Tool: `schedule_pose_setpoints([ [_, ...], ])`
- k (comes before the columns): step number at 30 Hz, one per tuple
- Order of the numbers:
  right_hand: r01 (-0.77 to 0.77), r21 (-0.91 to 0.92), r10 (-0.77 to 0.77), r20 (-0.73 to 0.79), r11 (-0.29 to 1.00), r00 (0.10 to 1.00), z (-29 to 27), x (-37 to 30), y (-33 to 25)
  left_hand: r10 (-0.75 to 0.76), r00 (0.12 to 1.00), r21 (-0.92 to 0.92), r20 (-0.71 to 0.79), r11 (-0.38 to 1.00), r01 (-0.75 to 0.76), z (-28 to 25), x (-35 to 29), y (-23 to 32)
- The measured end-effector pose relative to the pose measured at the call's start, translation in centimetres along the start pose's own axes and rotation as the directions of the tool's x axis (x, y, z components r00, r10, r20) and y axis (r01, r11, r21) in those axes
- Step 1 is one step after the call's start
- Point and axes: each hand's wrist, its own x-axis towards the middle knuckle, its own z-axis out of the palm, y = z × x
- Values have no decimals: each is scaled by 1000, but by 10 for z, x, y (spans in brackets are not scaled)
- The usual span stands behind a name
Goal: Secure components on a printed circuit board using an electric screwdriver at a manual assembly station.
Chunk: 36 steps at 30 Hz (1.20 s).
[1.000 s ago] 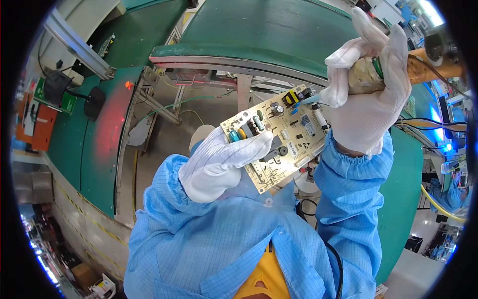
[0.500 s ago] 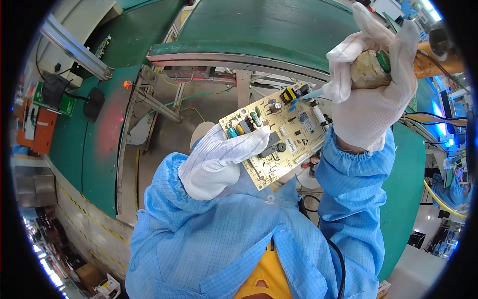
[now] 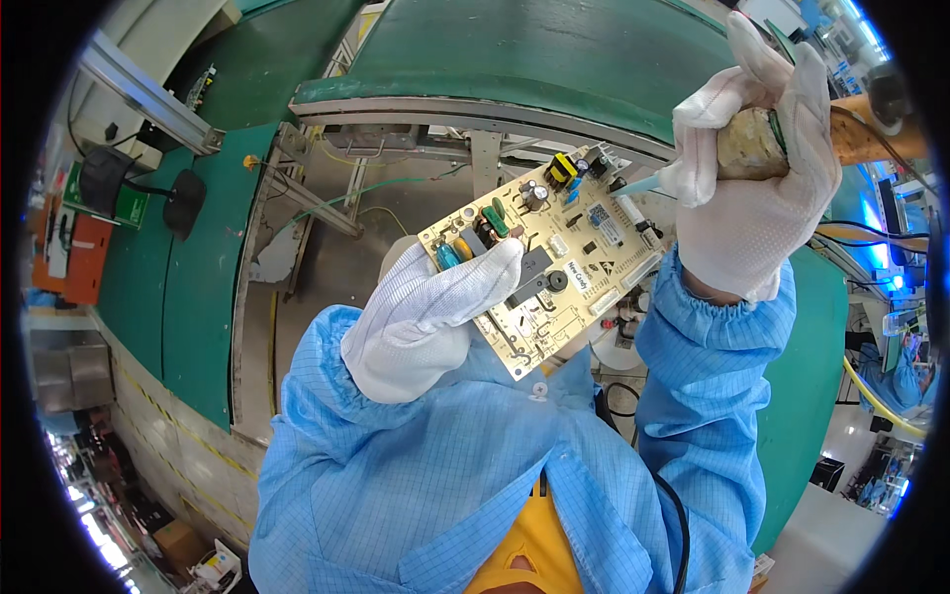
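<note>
The circuit board (image 3: 569, 260) I hold bears bold black lettering (image 3: 575, 276), a dark triangle sign (image 3: 608, 266) and a square-code label (image 3: 602, 218).

Electronics workshop or factory floor: circuit board (image 3: 576, 259), green worktops (image 3: 534, 49), blue smock (image 3: 426, 465).

Green benches (image 3: 534, 59), metal-edged; grey floor (image 3: 332, 262) between; yellow floor line (image 3: 185, 426) lower left; blue light (image 3: 897, 283) right.
</note>
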Motion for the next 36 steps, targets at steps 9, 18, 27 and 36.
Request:
schedule_pose_setpoints([
  [9, 171, -406, -171, 36, 898, 985, 1, 0, -9, -56, 995, -238, 88, 968, 76, 6, 0, 9],
  [18, 181, -304, -180, 31, 935, 983, -2, 2, -6, 31, 999, -98, -43, 995, -35, 2, 2, 0],
  [27, 111, -248, -99, 59, 962, 993, -9, -5, -10, 41, 999, -364, -30, 930, -50, 1, 4, 1],
  [36, 163, -396, -146, 74, 904, 987, -10, -7, -13, 30, 994, -492, 106, 870, 26, -1, 6, 1],
])
